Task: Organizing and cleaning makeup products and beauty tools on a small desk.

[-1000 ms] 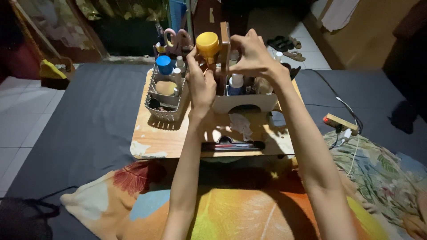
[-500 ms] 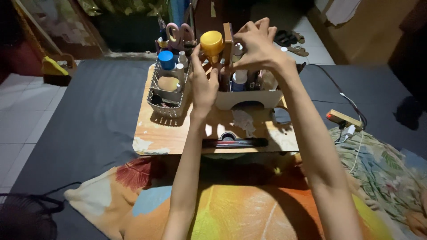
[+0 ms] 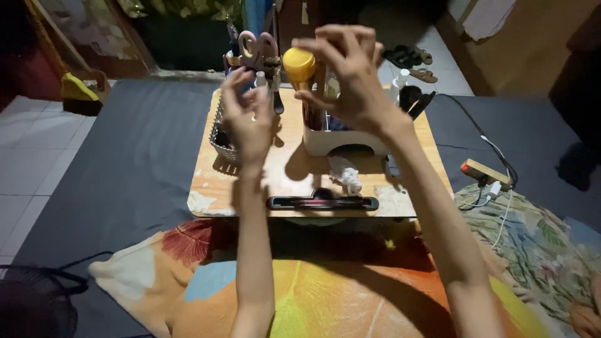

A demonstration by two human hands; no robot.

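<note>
- One wooden table (image 3: 294, 181) stands over the blanket, bearing one crumpled tissue (image 3: 345, 173).
- Left hand (image 3: 247, 119) hovers empty, fingers loosely spread, before the one mesh basket (image 3: 218, 136).
- Right hand (image 3: 352, 81) curls beside the one yellow-capped bottle (image 3: 299, 65), which stands in the one white caddy (image 3: 338, 141); I cannot tell whether it grips anything.
- The step looks like handling the bottle; a firm pinch below its cap seems needed.
- One pair of scissors (image 3: 253, 47) stands behind.

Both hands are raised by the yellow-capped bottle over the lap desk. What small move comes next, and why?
Probably close the right hand on the yellow-capped bottle before lifting. Its fingers curl around the bottle, but a firm grip is not clear. The left hand is open, apart, in front of the grey mesh basket.
</note>
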